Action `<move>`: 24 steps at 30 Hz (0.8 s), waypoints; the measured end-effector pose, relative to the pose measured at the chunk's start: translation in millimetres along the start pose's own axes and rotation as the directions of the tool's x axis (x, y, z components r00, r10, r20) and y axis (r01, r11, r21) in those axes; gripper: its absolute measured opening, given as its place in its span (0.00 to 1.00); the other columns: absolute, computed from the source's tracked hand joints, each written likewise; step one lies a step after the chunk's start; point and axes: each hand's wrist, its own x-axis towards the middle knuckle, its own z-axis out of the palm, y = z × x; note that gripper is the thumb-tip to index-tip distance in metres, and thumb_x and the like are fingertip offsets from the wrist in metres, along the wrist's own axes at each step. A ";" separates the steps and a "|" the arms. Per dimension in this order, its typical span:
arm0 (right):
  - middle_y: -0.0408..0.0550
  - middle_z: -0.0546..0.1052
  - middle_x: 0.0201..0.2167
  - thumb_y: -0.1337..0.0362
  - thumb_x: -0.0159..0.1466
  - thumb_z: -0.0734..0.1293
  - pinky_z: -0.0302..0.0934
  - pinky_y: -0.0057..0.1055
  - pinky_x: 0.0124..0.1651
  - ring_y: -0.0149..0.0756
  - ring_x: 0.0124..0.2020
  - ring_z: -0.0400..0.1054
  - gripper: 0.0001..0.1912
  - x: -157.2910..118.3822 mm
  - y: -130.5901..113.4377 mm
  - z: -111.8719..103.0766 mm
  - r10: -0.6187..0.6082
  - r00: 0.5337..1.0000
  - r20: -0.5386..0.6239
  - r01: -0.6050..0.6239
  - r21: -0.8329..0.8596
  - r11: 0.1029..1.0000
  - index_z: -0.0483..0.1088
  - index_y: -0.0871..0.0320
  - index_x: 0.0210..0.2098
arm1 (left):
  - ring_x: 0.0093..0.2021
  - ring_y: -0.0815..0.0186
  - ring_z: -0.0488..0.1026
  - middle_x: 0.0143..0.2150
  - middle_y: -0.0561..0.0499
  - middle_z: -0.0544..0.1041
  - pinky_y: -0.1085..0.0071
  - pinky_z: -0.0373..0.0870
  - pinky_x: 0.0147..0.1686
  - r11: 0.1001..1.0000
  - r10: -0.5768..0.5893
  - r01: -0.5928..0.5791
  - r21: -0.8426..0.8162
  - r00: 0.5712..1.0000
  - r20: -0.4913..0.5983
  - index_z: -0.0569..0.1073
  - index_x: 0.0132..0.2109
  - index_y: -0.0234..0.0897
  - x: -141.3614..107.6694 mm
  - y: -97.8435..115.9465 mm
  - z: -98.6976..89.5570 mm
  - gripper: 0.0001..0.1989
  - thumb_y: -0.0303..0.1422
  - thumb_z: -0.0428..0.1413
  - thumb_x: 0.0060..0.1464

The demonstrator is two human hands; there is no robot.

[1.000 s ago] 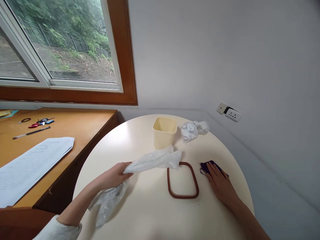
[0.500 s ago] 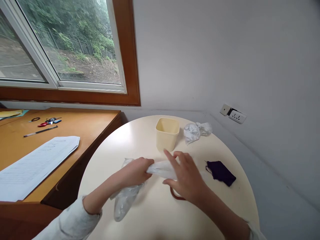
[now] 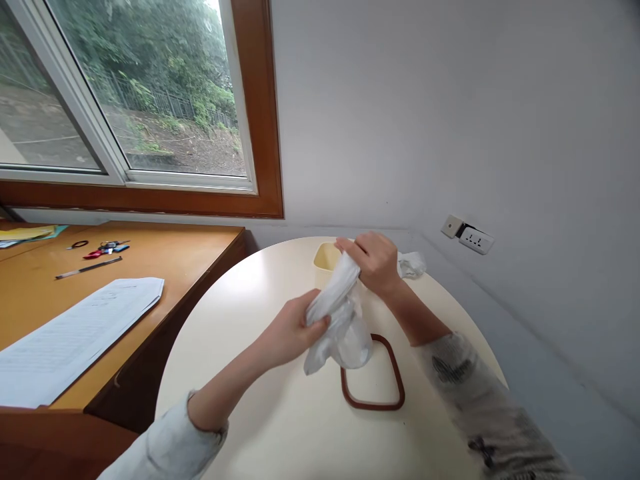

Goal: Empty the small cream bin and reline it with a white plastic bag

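A white translucent plastic bag (image 3: 345,327) is stretched between my two hands above the round table. My left hand (image 3: 295,328) grips its lower left part, thumb pressed over the plastic. Higher up and to the right, my right hand (image 3: 375,260) is closed round the bag's other end. Behind my right hand stands a cream plastic bin (image 3: 324,259), partly covered by the hand and bag. Below the bag lies a brown rounded-square ring (image 3: 399,377), its upper left corner hidden by the plastic.
A second crumpled plastic bag (image 3: 413,265) lies behind my right wrist. The cream round table (image 3: 240,300) stands against the wall. On the wooden desk (image 3: 200,243) at left are papers (image 3: 95,327), a pen (image 3: 87,268) and keys (image 3: 107,249).
Both hands have moved; my right hand rose and closed on the bag. The bag left the table's left side and is now bunched between them. The dark purple cloth is now hidden by my right arm.
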 end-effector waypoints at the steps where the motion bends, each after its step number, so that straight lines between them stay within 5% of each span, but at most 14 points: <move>1: 0.41 0.61 0.18 0.64 0.64 0.59 0.44 0.30 0.27 0.31 0.22 0.53 0.08 2.7 5.1 9.9 0.017 0.999 -0.031 -0.017 0.006 1.000 0.70 0.54 0.34 | 0.33 0.66 0.66 0.34 0.52 0.70 0.72 0.63 0.29 0.998 0.018 -0.022 -0.060 0.998 -0.061 0.65 0.42 0.39 7.2 -1.2 0.1 0.09 0.33 0.49 0.53; 6: 0.45 0.67 0.25 0.64 0.65 0.58 0.52 0.28 0.32 0.32 0.29 0.59 0.09 4.9 7.2 52.1 0.055 0.997 -0.052 -0.046 0.167 0.985 0.69 0.57 0.36 | 0.28 0.69 0.65 0.29 0.56 0.67 0.74 0.63 0.27 0.968 0.020 -0.076 -0.239 0.973 -0.228 0.53 0.58 0.44 27.7 -10.3 2.0 0.24 0.32 0.49 0.54; 14: 0.49 0.67 0.34 0.62 0.64 0.58 0.53 0.36 0.43 0.38 0.38 0.61 0.07 24.5 8.4 60.9 0.220 0.970 -0.100 -0.189 0.251 0.949 0.67 0.53 0.39 | 0.46 0.63 0.67 0.47 0.49 0.70 0.70 0.65 0.42 0.949 0.278 -0.313 -0.019 0.867 -0.414 0.69 0.48 0.40 27.8 -10.1 0.5 0.13 0.31 0.48 0.55; 17: 0.50 0.68 0.36 0.64 0.63 0.57 0.53 0.37 0.45 0.40 0.40 0.61 0.09 24.8 11.2 62.2 0.290 0.956 0.044 -0.289 0.318 0.903 0.67 0.54 0.40 | 0.46 0.61 0.68 0.47 0.48 0.71 0.69 0.65 0.41 0.958 0.247 -0.286 -0.037 0.881 -0.404 0.68 0.49 0.39 31.5 -12.8 1.8 0.14 0.32 0.48 0.55; 19: 0.50 0.69 0.38 0.68 0.62 0.57 0.54 0.36 0.45 0.39 0.42 0.62 0.11 15.8 12.3 66.1 0.287 0.890 0.355 -0.417 0.375 0.828 0.67 0.56 0.41 | 0.46 0.61 0.67 0.49 0.47 0.70 0.69 0.66 0.40 0.961 0.178 -0.239 -0.140 0.920 -0.349 0.67 0.51 0.38 35.1 -18.2 1.2 0.17 0.33 0.50 0.53; 21: 0.49 0.71 0.41 0.71 0.59 0.58 0.56 0.34 0.45 0.38 0.43 0.64 0.15 2.9 14.2 69.4 0.197 0.725 0.660 -0.550 0.381 0.743 0.67 0.56 0.44 | 0.46 0.60 0.67 0.50 0.47 0.69 0.69 0.66 0.39 0.948 0.097 -0.165 -0.272 0.964 -0.247 0.65 0.53 0.38 38.3 -25.2 -2.6 0.21 0.32 0.50 0.51; 23: 0.48 0.73 0.44 0.69 0.56 0.62 0.58 0.32 0.43 0.38 0.43 0.66 0.19 -8.3 17.1 68.9 0.090 0.587 0.805 -0.613 0.369 0.699 0.66 0.55 0.48 | 0.43 0.61 0.67 0.50 0.47 0.68 0.70 0.66 0.34 0.923 0.024 -0.071 -0.379 0.992 -0.127 0.62 0.55 0.39 40.2 -31.6 -9.2 0.25 0.30 0.48 0.47; 24: 0.47 0.73 0.45 0.67 0.55 0.64 0.59 0.31 0.43 0.38 0.43 0.67 0.21 -12.1 18.6 66.9 0.052 0.558 0.828 -0.618 0.373 0.692 0.65 0.54 0.49 | 0.41 0.62 0.67 0.50 0.47 0.68 0.71 0.66 0.32 0.912 0.001 -0.031 -0.409 0.997 -0.075 0.60 0.56 0.39 40.7 -34.0 -13.0 0.28 0.28 0.48 0.44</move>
